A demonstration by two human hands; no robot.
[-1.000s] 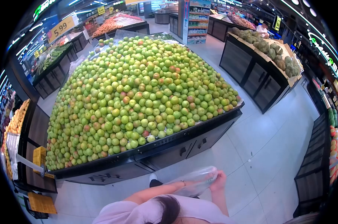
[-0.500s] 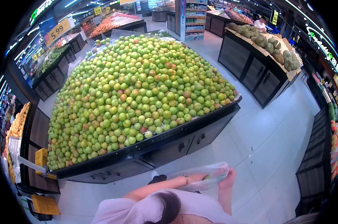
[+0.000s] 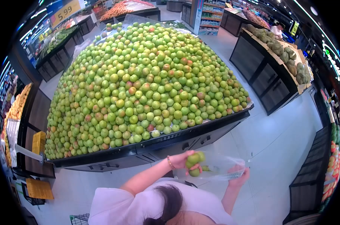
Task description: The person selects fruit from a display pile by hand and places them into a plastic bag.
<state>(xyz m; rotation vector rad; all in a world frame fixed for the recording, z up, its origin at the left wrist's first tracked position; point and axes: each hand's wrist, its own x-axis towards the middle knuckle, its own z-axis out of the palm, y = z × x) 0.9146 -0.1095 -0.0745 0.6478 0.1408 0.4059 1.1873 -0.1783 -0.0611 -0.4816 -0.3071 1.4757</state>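
Note:
My left hand, with a bracelet at its wrist, curls around a few small round green fruits in front of the display. Beside these fruits spreads a clear plastic bag; I cannot tell whether the fruits in the hand are inside it or against its outside. My right hand grips the bag's other end, to the right. Behind both hands rises a large heap of the same green fruits, some blushed red, on a black-edged display stand.
Spiky durian-like fruits lie on a stand at the right, with a person behind. Yellow crates sit at lower left. A price sign reads 5.99. Pale tiled floor runs along the right.
My left hand has come up and left, now showing several green fruits at its fingers. The right hand has shifted slightly right with the bag, which is stretched wider. The view has shifted.

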